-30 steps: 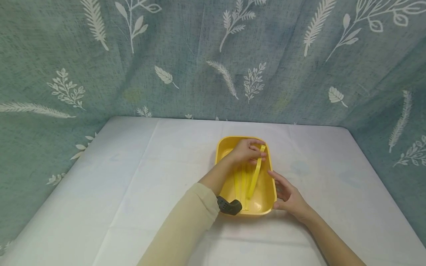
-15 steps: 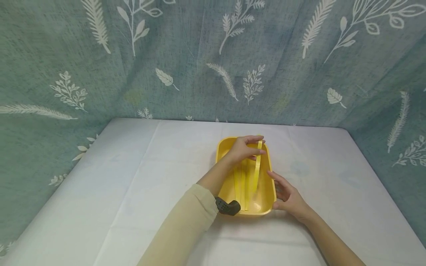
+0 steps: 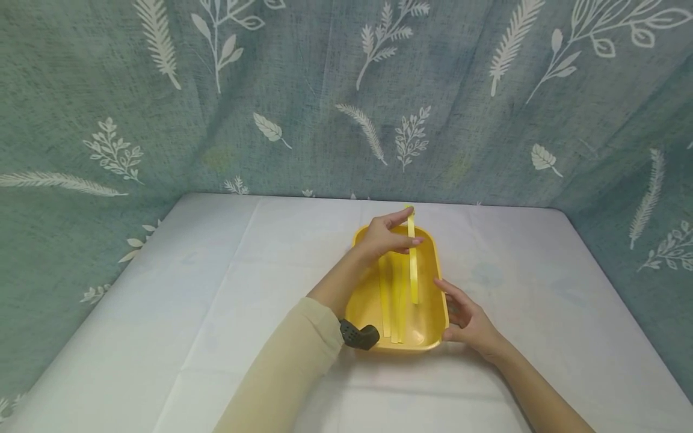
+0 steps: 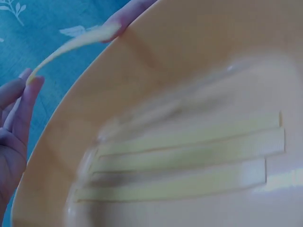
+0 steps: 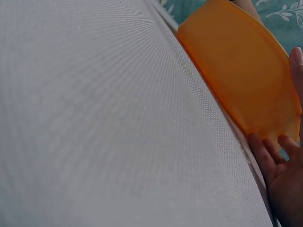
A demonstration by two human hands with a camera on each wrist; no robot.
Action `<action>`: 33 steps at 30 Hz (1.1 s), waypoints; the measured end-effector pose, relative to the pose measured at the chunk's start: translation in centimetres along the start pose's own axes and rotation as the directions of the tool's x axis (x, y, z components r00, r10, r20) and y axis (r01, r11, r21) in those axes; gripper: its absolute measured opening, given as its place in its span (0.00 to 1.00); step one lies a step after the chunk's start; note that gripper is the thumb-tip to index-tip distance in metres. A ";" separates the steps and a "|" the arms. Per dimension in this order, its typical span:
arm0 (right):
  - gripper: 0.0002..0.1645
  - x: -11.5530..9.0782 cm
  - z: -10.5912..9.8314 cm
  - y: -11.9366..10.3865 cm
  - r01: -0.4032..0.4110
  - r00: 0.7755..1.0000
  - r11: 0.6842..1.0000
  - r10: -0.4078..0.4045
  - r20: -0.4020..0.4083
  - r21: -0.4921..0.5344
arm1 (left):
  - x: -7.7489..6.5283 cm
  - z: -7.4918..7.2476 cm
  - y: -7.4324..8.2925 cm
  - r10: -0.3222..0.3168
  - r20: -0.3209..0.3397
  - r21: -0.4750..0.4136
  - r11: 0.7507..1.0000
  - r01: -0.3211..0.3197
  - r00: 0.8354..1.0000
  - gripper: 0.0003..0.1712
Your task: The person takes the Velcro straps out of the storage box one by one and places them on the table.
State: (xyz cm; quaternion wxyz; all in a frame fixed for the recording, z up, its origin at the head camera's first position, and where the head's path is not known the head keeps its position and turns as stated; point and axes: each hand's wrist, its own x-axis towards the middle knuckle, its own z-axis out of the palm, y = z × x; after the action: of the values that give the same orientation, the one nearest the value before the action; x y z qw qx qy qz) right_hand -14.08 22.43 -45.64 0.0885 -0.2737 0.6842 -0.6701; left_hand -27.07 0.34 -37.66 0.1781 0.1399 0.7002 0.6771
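In the head view, my left hand [image 3: 387,234] pinches a thin, flat yellow strip [image 3: 414,270] between thumb and fingers, above the far part of a yellow tray [image 3: 430,313]. Its strip hangs toward the near side, and in the left wrist view the strip [image 4: 71,46] bows slightly. Lying lengthwise on the tray's floor are similar yellow strips [image 4: 180,187], roughly side by side. My right hand [image 3: 471,322] rests against the tray's right outer wall, fingers spread. In the right wrist view its fingertips touch the orange-looking wall [image 5: 236,61], with the thumb near the rim.
A white cloth [image 3: 260,288] covers the table under the tray. Green-blue curtains [image 3: 314,150] with white leaf prints hang behind and along both sides. A dark device [image 3: 360,335] is worn at the left wrist, close above the tray's near left rim.
My left hand has lifted the yellow strip up and moved it leftward and toward the tray's far rim. My right hand stays at the tray's right side.
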 end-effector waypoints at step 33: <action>0.51 0.1 0.0 0.1 0.084 0.996 0.995 -0.086 0.026 0.051 | -4.0 -9.1 3.2 0.045 -0.052 0.043 0.998 -0.043 0.998 0.48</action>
State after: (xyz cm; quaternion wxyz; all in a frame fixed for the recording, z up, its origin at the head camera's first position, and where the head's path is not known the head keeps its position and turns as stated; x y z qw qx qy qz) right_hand -14.14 22.38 -45.69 0.0764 -0.3098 0.6537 -0.6862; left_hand -27.60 -9.41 -34.03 0.1416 0.1413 0.7154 0.6695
